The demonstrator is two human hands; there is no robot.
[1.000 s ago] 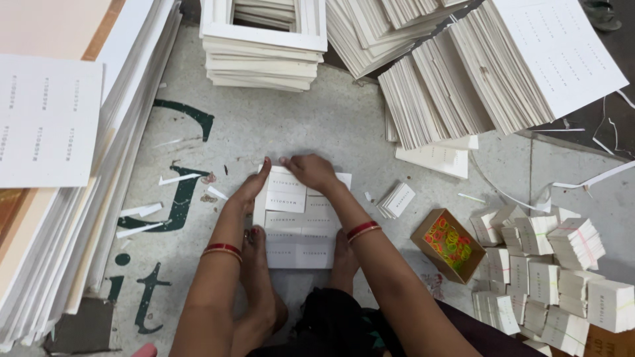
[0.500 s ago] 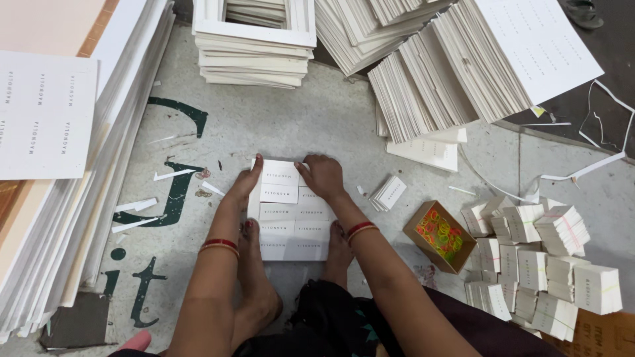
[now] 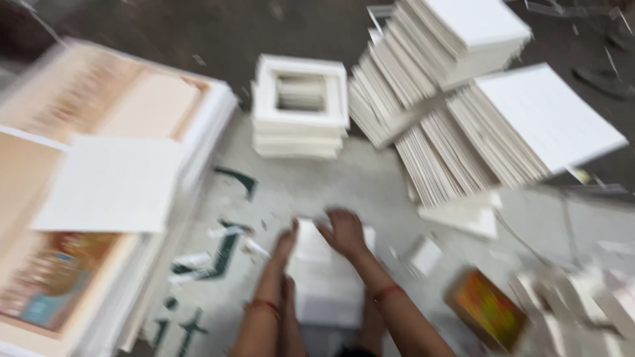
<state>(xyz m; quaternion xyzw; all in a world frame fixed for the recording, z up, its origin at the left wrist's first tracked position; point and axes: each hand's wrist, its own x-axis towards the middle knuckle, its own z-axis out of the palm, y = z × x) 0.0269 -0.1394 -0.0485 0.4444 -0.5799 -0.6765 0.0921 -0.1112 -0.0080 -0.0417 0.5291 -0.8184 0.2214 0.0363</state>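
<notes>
Both hands rest flat on a white sheet stack (image 3: 325, 284) on the floor: left hand (image 3: 286, 243) at its left edge, right hand (image 3: 344, 233) spread on top. Small orange box (image 3: 486, 309) lies right; hollow frame stack (image 3: 301, 106) sits beyond.

The whole frame is motion-blurred. Printing on the white sheet stack (image 3: 327, 281) is unreadable. Left hand (image 3: 286, 243) and right hand (image 3: 344, 231) rest on it; finger detail is lost. The orange box (image 3: 486, 309) shows only smeared colour. The bundles at right (image 3: 589, 297) are cut by the edge, their edges indistinct.
</notes>
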